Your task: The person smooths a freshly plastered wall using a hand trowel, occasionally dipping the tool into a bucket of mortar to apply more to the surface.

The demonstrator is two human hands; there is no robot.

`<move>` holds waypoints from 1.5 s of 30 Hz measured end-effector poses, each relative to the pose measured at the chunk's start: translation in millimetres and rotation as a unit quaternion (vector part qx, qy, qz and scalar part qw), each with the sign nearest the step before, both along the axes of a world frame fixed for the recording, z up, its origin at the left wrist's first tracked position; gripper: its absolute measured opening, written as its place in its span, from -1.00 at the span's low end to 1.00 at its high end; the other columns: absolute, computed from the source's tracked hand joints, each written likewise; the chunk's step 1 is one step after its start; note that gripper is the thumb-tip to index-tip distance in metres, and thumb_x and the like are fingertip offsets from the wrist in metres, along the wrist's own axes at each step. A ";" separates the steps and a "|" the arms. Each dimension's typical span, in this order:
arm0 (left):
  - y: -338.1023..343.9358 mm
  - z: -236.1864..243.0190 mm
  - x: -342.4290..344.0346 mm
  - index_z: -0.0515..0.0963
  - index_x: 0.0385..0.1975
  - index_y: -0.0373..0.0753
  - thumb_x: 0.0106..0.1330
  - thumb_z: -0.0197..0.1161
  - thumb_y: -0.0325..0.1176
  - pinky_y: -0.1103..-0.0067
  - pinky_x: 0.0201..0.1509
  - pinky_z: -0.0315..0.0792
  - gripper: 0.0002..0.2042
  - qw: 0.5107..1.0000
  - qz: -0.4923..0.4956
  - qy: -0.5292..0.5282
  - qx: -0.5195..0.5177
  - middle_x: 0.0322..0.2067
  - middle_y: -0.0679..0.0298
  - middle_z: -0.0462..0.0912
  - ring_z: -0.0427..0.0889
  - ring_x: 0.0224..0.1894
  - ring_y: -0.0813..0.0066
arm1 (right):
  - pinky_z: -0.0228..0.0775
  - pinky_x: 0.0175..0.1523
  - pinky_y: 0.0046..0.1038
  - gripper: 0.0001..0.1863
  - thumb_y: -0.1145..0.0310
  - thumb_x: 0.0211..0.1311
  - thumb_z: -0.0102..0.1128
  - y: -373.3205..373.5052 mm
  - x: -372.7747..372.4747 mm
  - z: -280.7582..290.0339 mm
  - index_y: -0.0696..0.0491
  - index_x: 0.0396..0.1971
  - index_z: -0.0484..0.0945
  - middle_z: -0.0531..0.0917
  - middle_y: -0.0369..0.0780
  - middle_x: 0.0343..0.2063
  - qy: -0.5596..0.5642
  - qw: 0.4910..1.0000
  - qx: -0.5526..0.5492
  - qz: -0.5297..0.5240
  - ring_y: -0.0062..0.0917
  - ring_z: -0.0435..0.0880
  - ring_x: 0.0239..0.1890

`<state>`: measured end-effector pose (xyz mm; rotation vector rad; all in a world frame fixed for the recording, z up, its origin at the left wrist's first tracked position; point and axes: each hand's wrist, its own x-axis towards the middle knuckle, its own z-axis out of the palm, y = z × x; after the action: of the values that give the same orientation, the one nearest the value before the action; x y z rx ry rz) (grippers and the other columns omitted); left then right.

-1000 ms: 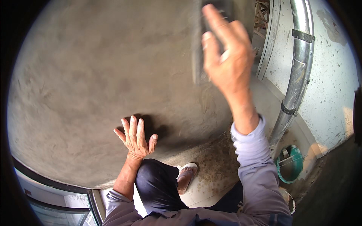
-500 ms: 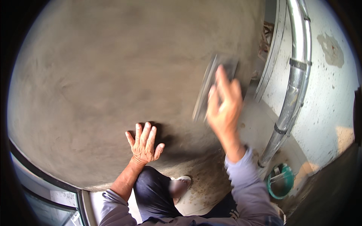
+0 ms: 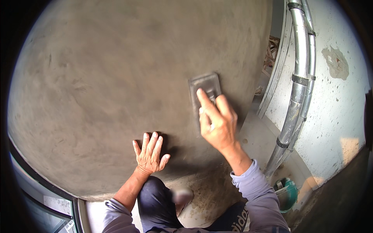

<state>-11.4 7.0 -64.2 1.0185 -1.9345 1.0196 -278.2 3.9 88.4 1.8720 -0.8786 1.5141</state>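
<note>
Compared with 1 second ago, the trowel [image 3: 205, 84] has come down the wall [image 3: 116, 77] and in from its right edge; half a second ago it stood tilted and nearer that edge. The right hand [image 3: 220, 126] has moved with it and is gripping it, index finger stretched along its back. The left hand [image 3: 150, 155] stays spread low on the wall, fingers apart, holding nothing. In the view, the metal pipe [image 3: 299, 77] and the green bucket [image 3: 286, 194] sit further left than 1 second ago.

The trowel is a dark gray, long rectangular plate with a paler border, laid against the wall above and to the right of the left hand. Its upper end shows fairly clearly; its lower part is blurred, and the hand covers most of the handle.
</note>
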 end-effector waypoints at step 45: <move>-19.0 6.3 11.9 0.16 0.42 -0.47 0.53 -0.29 0.17 0.04 0.55 -0.68 -0.23 0.994 -0.080 -0.068 -0.019 0.47 -0.12 0.10 -0.20 0.60 -0.04 | 0.44 -0.28 -0.30 -0.35 0.52 0.09 0.31 -11.2 24.9 -191.9 -0.09 0.28 0.50 0.60 -0.23 -0.21 -0.409 0.907 0.068 -0.068 -0.38 0.48 -0.36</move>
<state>0.4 -11.9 -57.9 0.7763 -2.0609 1.0537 -253.3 -7.3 -103.5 1.1743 -1.4675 2.2227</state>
